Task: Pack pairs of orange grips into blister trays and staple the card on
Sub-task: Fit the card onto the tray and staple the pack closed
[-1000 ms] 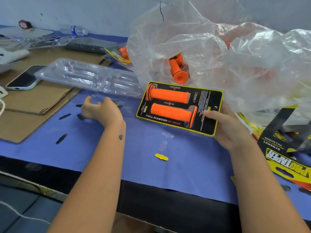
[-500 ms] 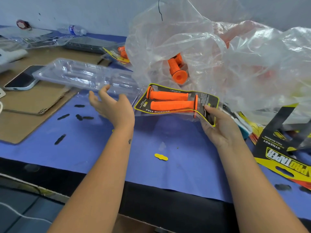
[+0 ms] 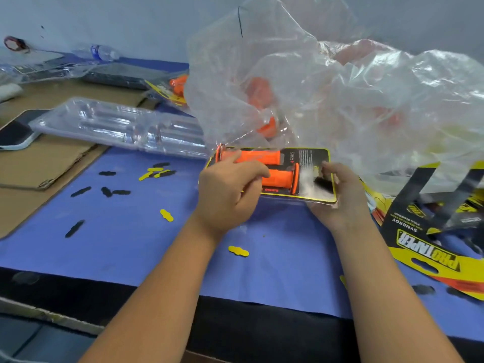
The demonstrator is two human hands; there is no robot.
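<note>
A packed blister tray (image 3: 305, 158) with a black, yellow-edged card holds two orange grips (image 3: 280, 176) side by side; I hold it just above the blue table mat. My left hand (image 3: 230, 189) grips its left end, thumb over the upper grip. My right hand (image 3: 337, 195) holds the right end from below, thumb on the card. Behind it a big clear plastic bag (image 3: 327, 100) contains loose orange grips (image 3: 258, 93). A stack of empty clear blister trays (image 3: 117, 127) lies at the left.
Printed black-and-yellow cards (image 3: 429, 247) lie at the right. Small black and yellow punch-outs (image 3: 110, 191) are scattered over the blue mat (image 3: 131, 231). Cardboard (image 3: 39, 163) and a phone (image 3: 14, 134) sit at the far left, a water bottle (image 3: 102, 52) by the wall.
My left hand left the empty trays and moved right onto the packed tray's left end. The tray was lifted, tilted, and is now held level by both hands.
</note>
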